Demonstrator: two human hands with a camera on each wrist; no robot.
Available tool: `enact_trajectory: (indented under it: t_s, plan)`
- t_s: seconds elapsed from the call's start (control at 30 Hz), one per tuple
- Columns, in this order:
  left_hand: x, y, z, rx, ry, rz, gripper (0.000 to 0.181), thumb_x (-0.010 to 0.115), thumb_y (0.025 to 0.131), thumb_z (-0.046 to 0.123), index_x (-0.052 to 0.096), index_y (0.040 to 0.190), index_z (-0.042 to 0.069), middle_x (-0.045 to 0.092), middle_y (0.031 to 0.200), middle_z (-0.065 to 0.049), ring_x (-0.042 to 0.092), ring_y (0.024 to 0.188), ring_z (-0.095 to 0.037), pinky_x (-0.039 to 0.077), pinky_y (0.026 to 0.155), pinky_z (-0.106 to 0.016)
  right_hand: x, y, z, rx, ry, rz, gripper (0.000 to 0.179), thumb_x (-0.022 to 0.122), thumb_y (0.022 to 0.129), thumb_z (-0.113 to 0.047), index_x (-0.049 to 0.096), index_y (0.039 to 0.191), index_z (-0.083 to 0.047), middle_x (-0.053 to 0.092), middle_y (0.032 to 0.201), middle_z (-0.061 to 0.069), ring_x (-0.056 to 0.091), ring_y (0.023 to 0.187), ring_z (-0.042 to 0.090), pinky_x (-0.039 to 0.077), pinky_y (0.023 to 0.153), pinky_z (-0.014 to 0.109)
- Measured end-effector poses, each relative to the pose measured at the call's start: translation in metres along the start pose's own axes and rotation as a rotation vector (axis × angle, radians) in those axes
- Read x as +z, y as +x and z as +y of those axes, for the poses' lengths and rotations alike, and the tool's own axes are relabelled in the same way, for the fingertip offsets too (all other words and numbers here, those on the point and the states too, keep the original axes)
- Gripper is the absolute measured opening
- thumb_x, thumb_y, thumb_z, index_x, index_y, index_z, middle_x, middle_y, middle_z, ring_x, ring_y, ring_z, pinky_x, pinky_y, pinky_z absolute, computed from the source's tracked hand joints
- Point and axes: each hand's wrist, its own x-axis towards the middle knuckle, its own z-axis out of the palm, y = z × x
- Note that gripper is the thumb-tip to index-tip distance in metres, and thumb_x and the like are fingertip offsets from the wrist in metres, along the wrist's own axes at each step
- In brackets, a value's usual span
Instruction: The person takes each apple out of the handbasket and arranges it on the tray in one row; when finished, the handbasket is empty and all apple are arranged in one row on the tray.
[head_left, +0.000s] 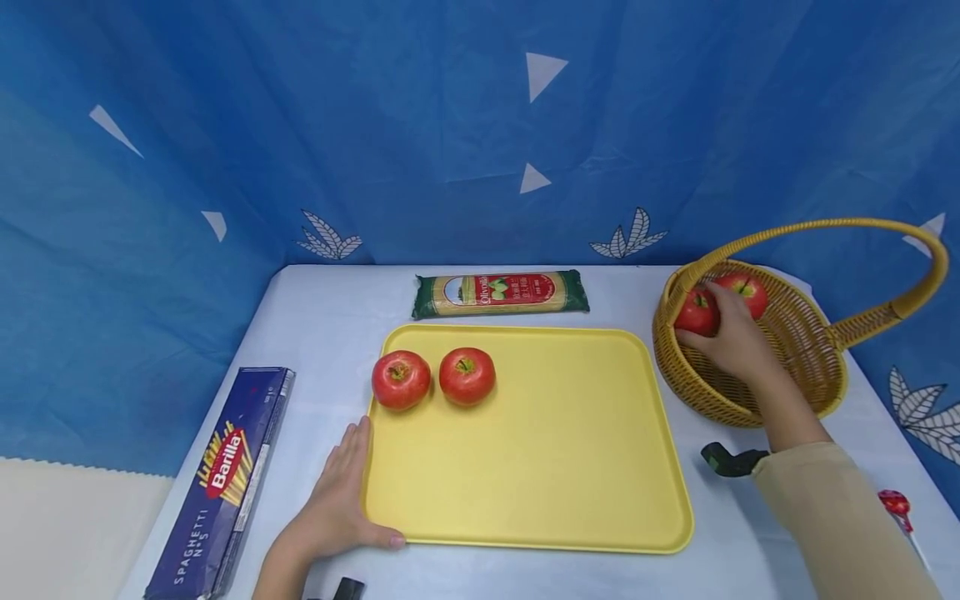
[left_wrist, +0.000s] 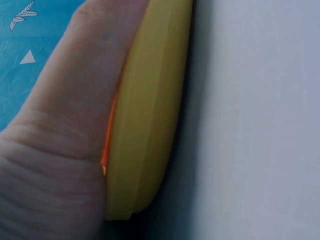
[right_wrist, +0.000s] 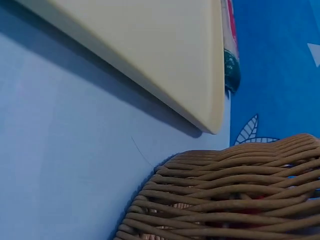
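My right hand (head_left: 731,337) reaches into the wicker basket (head_left: 806,350) at the right and grips a red apple (head_left: 696,312) by its side. A second apple (head_left: 742,292) lies in the basket just behind that hand. At the near left corner of the yellow tray (head_left: 555,450), my left hand (head_left: 337,500) rests against the edge, fingers straight and thumb along the front rim. On the tray's far left, two red apples (head_left: 401,380) (head_left: 467,376) sit side by side. The left wrist view shows the hand along the tray's side wall (left_wrist: 150,110).
Behind the tray lies a spaghetti packet (head_left: 501,294). A blue Barilla spaghetti box (head_left: 221,483) is at the left table edge. The basket's tall handle (head_left: 862,223) arches over to the right. A small red-topped item (head_left: 895,502) lies by the right sleeve (head_left: 840,517).
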Motion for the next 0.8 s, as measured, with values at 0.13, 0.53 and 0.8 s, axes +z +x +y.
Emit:
enact_trajectory:
  t_s: [0.13, 0.53, 0.8]
  plan:
    - [0.000, 0.000, 0.001, 0.018, 0.003, 0.003, 0.162, 0.088, 0.043, 0.070, -0.008, 0.160, 0.012, -0.002, 0.168, -0.016, -0.005, 0.154, -0.041, 0.005, 0.120, -0.066, 0.001, 0.007, 0.003, 0.041, -0.003, -0.025, 0.105, 0.075, 0.086, -0.040, 0.006, 0.160, -0.012, 0.022, 0.155, 0.033, 0.032, 0.130, 0.056, 0.036, 0.099, 0.077]
    - [0.000, 0.001, 0.002, 0.020, 0.006, 0.003, 0.163, 0.088, 0.043, 0.071, -0.008, 0.160, 0.012, -0.002, 0.168, -0.016, -0.005, 0.154, -0.040, 0.006, 0.120, -0.066, 0.001, 0.008, 0.007, 0.067, -0.032, 0.001, 0.103, 0.077, 0.084, -0.045, 0.015, 0.160, -0.012, 0.026, 0.153, 0.032, 0.032, 0.129, 0.055, 0.037, 0.098, 0.077]
    - [0.001, 0.000, -0.001, 0.017, 0.013, 0.007, 0.163, 0.088, 0.042, 0.072, -0.009, 0.160, 0.012, -0.002, 0.168, -0.016, -0.005, 0.154, -0.040, 0.005, 0.121, -0.064, -0.005, -0.012, 0.002, 0.079, -0.025, 0.091, 0.106, 0.076, 0.079, -0.056, 0.022, 0.158, -0.010, 0.033, 0.149, 0.031, 0.036, 0.125, 0.054, 0.043, 0.092, 0.075]
